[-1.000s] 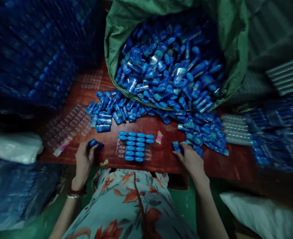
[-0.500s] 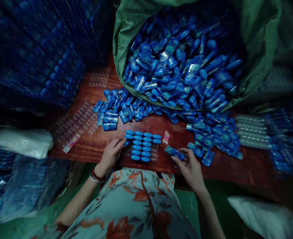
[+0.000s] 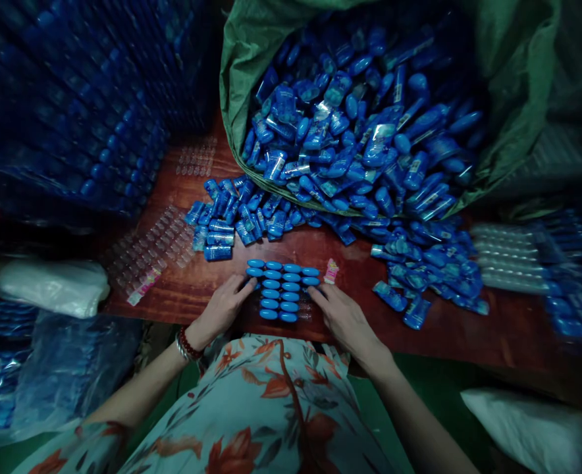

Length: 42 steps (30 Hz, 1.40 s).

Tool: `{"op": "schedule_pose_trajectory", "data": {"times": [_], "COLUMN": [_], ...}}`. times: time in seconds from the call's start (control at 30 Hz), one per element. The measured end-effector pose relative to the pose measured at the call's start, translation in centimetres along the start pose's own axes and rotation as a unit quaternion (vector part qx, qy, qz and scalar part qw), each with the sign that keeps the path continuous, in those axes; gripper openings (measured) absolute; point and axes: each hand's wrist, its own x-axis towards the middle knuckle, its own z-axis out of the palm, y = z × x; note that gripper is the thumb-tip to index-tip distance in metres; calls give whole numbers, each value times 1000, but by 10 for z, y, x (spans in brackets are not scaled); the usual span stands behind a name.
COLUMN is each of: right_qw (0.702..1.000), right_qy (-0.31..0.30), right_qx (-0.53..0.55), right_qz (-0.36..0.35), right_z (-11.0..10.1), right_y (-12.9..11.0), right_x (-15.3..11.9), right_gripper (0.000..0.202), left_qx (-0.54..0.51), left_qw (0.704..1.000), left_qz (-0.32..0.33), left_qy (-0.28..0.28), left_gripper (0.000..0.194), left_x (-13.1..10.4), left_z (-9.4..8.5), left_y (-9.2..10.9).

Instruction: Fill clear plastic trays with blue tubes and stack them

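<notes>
Small blue bottles (image 3: pixel 280 284) with oval tops stand in close rows in a clear plastic tray (image 3: pixel 305 311) at the table's front edge. My left hand (image 3: pixel 224 303) is at the tray's left side, its fingers closed on a blue bottle (image 3: pixel 254 283) that is mostly hidden. At the right side, my right hand (image 3: pixel 343 316) has its thumb and fingers closed on another blue bottle (image 3: pixel 313 281), set at the end of a row. A small pink-and-white slip (image 3: pixel 331 270) lies just beyond my right fingers.
A large green sack (image 3: pixel 236 125) full of blue bottles opens toward me, with loose bottles (image 3: pixel 419 263) spilled before it. Clear empty trays (image 3: pixel 155 243) lie at left on the red-brown table (image 3: pixel 350 263). Filled trays are stacked high at far left (image 3: pixel 74 118). A ridged clear tray stack (image 3: pixel 508 257) sits right.
My right hand has moved left with the blue bottle, from beside the loose bottles to the tray's right side. My left hand stays about where it was.
</notes>
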Motion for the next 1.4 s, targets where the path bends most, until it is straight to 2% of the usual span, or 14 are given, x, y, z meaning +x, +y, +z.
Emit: {"op": "schedule_pose_trajectory", "data": {"times": [0.17, 0.33, 0.43, 0.53, 0.6, 0.67, 0.73, 0.8, 0.87, 0.97, 1.07, 1.17, 1.3, 1.4], "right_qw": [993, 991, 996, 982, 954, 920, 896, 885, 888, 907, 934, 955, 945, 938], "right_qy": [-96, -79, -5, 120, 192, 231, 217, 174, 142, 124, 93, 67, 74, 106], "right_qx": [-62, -100, -72, -9, 19, 25, 8, -20, -44, -72, -78, -55, -29, 26], "right_qz": [35, 44, 56, 143, 228, 316, 388, 431, 435, 397, 337, 284, 317, 328], "right_z": [-21, -12, -2, 6, 9, 9, 6, 4, 4, 8, 15, 19, 21, 26], "right_y": [-13, -13, -10, -1, 12, 30, 48, 65, 78, 85, 75, 53, 33, 36], "right_x": [24, 20, 3, -16, -28, -40, -50, -57, -59, -53, -45, -41, -49, -56], "right_gripper": [41, 49, 48, 39, 36, 39, 43, 46, 47, 39, 36, 42, 60, 61], "left_qx": [-27, -25, -28, -22, 6, 34, 33, 10, -14, -43, -79, -86, -92, -90], "left_qw": [998, 992, 967, 918, 906, 905, 904, 903, 904, 912, 922, 936, 950, 960], "left_qz": [-23, -64, -187, -327, -374, -393, -401, -405, -403, -387, -350, -303, -262, -227], "left_qy": [43, 105, 169, 222, 198, 161, 143, 144, 142, 127, 146, 157, 141, 136], "left_gripper": [44, 37, 38, 47, 53, 53, 50, 47, 44, 35, 27, 22, 25, 25], "left_x": [-8, -5, 2, 10, 14, 17, 20, 22, 21, 11, -7, -26, -35, -31], "left_z": [10, 15, 7, -3, -6, -4, 0, 4, 6, 3, -7, -19, -22, -11], "left_y": [1, 1, -10, -32, -48, -59, -65, -64, -59, -46, -26, -1, 26, 31]}}
